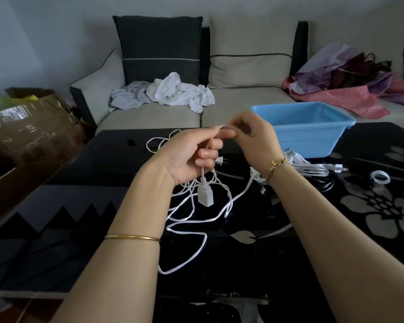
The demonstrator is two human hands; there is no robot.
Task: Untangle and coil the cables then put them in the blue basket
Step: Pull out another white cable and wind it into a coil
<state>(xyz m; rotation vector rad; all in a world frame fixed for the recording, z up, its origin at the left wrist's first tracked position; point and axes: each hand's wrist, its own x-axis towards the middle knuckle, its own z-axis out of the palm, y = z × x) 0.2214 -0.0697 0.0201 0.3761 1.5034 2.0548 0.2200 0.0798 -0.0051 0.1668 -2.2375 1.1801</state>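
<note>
My left hand (191, 152) grips a white cable (205, 221) above the black table, and the cable's white socket end (205, 197) dangles below my palm. My right hand (254, 138) pinches the same cable just right of the left fingers. The rest of this cable lies in loose tangled loops on the table under my hands. A second bunch of white cables with plugs (313, 167) lies to the right, in front of the blue basket (313, 134). The basket stands at the table's far right and looks empty.
The black glass table (336, 229) has a grey flower pattern. A small white loop (380, 177) lies at its right. Behind stands a grey sofa (149, 115) with crumpled cloths (173, 92) and pink clothes (348, 89). A cardboard box (33, 127) sits at the left.
</note>
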